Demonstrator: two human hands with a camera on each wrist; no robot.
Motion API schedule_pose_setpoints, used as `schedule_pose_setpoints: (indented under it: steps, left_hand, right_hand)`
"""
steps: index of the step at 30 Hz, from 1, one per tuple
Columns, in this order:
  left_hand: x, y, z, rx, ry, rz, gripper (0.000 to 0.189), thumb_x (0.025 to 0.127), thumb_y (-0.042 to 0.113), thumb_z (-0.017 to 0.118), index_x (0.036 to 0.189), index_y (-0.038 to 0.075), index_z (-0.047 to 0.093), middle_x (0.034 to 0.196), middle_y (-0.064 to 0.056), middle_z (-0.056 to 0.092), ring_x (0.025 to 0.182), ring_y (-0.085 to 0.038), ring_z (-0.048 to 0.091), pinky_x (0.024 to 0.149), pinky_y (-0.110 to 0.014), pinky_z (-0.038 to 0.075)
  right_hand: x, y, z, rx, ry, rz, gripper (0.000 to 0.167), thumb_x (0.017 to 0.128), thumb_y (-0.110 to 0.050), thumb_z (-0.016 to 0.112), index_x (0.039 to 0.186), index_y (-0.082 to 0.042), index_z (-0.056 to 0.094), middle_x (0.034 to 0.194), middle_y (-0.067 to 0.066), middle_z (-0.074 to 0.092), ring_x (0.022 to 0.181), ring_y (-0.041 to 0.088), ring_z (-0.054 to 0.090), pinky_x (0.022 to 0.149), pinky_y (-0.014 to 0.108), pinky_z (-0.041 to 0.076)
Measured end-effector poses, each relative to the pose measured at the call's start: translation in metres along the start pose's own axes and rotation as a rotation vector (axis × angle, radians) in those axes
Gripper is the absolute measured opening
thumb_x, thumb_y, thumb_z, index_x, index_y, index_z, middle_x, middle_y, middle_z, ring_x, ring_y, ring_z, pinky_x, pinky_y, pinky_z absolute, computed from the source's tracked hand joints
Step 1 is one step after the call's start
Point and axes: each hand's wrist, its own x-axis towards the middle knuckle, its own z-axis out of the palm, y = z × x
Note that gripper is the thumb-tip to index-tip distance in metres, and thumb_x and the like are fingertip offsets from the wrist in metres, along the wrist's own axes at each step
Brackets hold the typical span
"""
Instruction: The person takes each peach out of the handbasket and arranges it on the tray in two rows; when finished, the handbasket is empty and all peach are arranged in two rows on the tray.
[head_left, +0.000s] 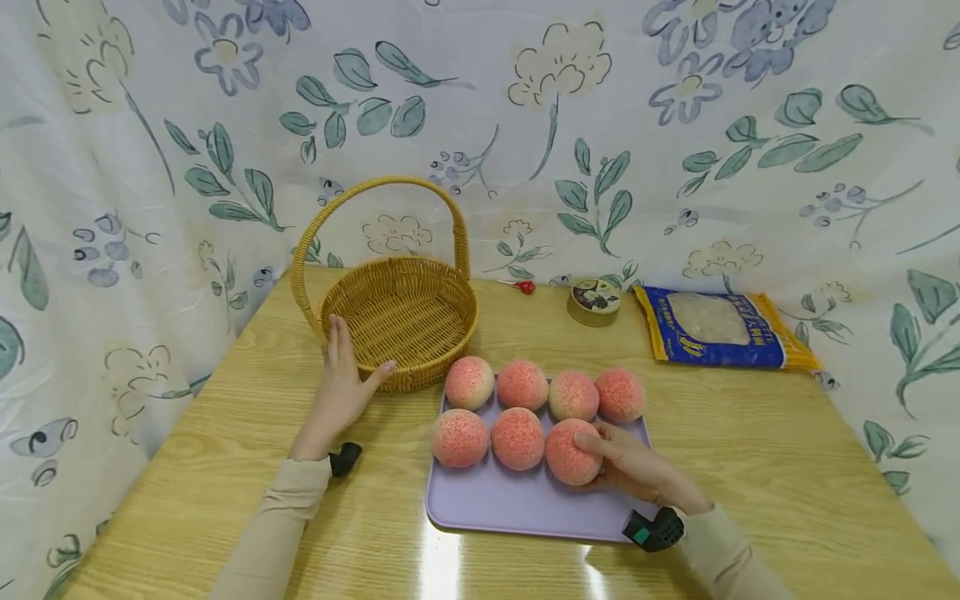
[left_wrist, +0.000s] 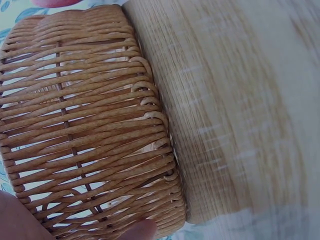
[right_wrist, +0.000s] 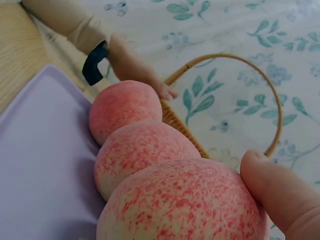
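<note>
On a lilac tray (head_left: pixel 525 512) sit several round pink peaches (head_left: pixel 518 438) in two rows. My right hand (head_left: pixel 637 467) grips the front-row peach (head_left: pixel 573 452) at the right, its thumb on the upper side. In the right wrist view that peach (right_wrist: pixel 185 205) fills the lower middle, with the thumb (right_wrist: pixel 280 190) at its right edge. A wicker basket (head_left: pixel 405 379) with a tall hoop handle stands behind and left of the tray. My left hand (head_left: pixel 341 392) rests against its near left side with straight fingers and the thumb spread; fingers (left_wrist: pixel 140 230) touch the weave.
Behind the tray a round tin (head_left: pixel 594 302) stands near the curtain. A blue and yellow packet (head_left: pixel 723 327) lies at the back right. A small red wrapped lollipop (head_left: pixel 525 287) lies right of the basket. The floral curtain (head_left: pixel 487 125) hangs along the back table edge.
</note>
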Motion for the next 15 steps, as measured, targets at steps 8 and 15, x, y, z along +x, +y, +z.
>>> schedule_pose_setpoints:
  steps: [8, 15]
  left_hand:
    - [-0.004, 0.000, -0.003, -0.004, -0.004, -0.006, 0.105, 0.095, 0.056, 0.050, 0.148, 0.013, -0.030, 0.158, -0.013, -0.030, 0.141, -0.055, -0.015, 0.111, -0.071, 0.010]
    - [-0.004, 0.003, -0.005, 0.004, -0.004, -0.006, 0.104, 0.096, 0.052, 0.051, 0.148, 0.012, -0.029, 0.158, -0.012, -0.030, 0.142, -0.053, -0.015, 0.113, -0.069, 0.009]
  right_hand:
    - [-0.001, 0.000, 0.022, -0.243, 0.328, 0.025, 0.060, 0.094, -0.029, 0.060, 0.132, 0.008, 0.032, 0.122, 0.020, 0.044, 0.095, 0.018, 0.052, 0.073, 0.029, 0.047]
    - [-0.001, 0.002, 0.025, -0.342, 0.461, -0.006, 0.055, 0.093, -0.029, 0.062, 0.127, 0.008, 0.040, 0.119, 0.021, 0.052, 0.094, 0.018, 0.054, 0.071, 0.027, 0.046]
